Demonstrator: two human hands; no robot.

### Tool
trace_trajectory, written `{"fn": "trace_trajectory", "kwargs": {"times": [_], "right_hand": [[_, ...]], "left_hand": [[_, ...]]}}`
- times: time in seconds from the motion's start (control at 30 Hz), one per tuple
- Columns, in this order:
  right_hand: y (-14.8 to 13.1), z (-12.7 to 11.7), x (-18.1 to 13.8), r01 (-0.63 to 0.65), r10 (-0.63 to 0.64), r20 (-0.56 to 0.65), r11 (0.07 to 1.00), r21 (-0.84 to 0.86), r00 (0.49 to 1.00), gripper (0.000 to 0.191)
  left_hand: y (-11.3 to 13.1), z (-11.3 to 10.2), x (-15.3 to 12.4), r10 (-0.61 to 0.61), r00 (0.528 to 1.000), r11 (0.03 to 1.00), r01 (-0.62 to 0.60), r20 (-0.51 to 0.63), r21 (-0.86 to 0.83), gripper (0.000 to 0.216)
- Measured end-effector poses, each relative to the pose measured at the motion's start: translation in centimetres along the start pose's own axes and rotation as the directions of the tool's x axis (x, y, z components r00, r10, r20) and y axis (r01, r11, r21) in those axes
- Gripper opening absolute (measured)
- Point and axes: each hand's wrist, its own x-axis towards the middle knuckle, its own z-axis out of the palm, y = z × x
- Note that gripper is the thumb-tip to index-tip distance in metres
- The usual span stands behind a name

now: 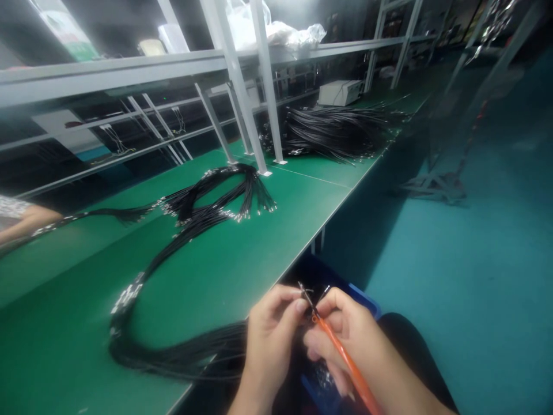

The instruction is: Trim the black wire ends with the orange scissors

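Note:
My left hand (270,334) and my right hand (345,337) meet just off the front edge of the green bench (242,253), low in the head view. The left fingers pinch the metal-tipped end of a thin black wire (306,294). An orange tube (345,360) lies in my right hand, its tip against that wire end, and the right fingers are curled around it. A long bundle of black wires (173,357) runs from under my left hand across the bench.
More black wire bundles (216,196) with metal terminals lie mid-bench, and a big heap (337,132) sits farther back by a grey box (339,92). Slanted metal frame posts (263,115) stand on the bench. Another person's arm (21,222) rests at the left edge. A blue bin (341,288) sits below my hands.

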Motion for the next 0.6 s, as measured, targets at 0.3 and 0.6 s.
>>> {"fn": "trace_trajectory", "kwargs": {"times": [0.3, 0.6], "right_hand": [[-0.24, -0.18, -0.29, -0.026, 0.026, -0.001, 1.0, -0.002, 1.0, 0.038], [0.34, -0.94, -0.45, 0.032, -0.032, -0.001, 0.999, -0.021, 0.999, 0.029]], "left_hand": [[0.44, 0.22, 0.13, -0.02, 1.0, 1.0, 0.02, 0.003, -0.008, 0.008], [0.26, 0.27, 0.36, 0.01, 1.0, 1.0, -0.009, -0.011, 0.018, 0.008]]}}
